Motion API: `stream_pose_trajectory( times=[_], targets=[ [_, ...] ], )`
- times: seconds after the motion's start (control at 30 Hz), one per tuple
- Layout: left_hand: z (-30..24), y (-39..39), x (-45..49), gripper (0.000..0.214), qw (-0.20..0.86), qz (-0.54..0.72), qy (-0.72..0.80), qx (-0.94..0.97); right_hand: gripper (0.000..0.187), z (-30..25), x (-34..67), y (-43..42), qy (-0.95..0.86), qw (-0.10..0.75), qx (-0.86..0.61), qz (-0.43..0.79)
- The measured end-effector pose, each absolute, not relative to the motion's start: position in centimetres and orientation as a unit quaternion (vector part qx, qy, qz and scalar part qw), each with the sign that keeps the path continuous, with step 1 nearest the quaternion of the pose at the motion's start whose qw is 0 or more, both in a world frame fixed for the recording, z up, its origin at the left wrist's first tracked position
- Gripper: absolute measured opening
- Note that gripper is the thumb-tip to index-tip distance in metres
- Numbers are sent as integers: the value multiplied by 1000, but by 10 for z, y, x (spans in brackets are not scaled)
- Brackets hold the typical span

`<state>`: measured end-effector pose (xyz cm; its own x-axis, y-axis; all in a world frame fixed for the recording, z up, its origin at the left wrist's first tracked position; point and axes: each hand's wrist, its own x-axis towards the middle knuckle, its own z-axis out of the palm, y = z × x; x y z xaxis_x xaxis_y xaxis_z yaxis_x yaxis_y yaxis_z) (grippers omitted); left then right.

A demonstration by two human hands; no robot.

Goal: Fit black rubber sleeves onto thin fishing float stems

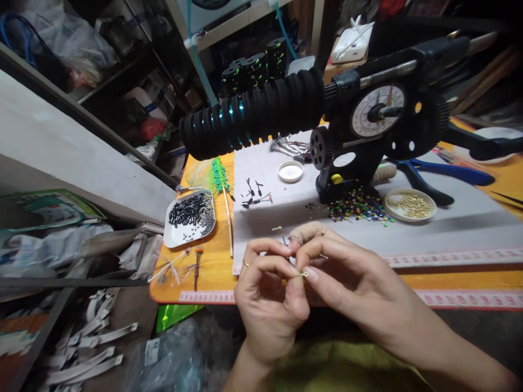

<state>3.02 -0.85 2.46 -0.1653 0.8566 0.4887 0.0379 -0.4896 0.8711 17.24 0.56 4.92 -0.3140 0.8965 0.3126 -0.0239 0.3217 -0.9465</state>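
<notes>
My left hand [267, 305] and my right hand [347, 288] meet in front of me over the table's near edge. Both pinch one tiny piece with a thin line [303, 274] between their fingertips; it is too small to name. The right forefinger wears a tan wrap [304, 232], and a ring sits on a left finger. Just beyond the fingers a small pin-like part [280, 231] lies on the white mat [449, 223].
A black winding machine with a dial [376, 111] and a long foam-ringed spindle [253, 117] stands on the orange table [212, 267]. Around it are coloured beads [355, 209], a dish of brass beads [409, 205], a white cap [291, 171], a tray of black tubes [191, 216] and blue pliers [445, 174]. Cluttered shelves stand at left.
</notes>
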Motion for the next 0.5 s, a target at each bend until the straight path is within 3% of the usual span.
stream_pose_trajectory(
  times=[0.3,0.5],
  targets=[
    [23,-14,33,15,359,674,385,518,9,44,186,3,-785,452,-362,221],
    [27,-15,30,9,553,661,317,397,29,47,190,0,-788,474,-327,215]
  ],
)
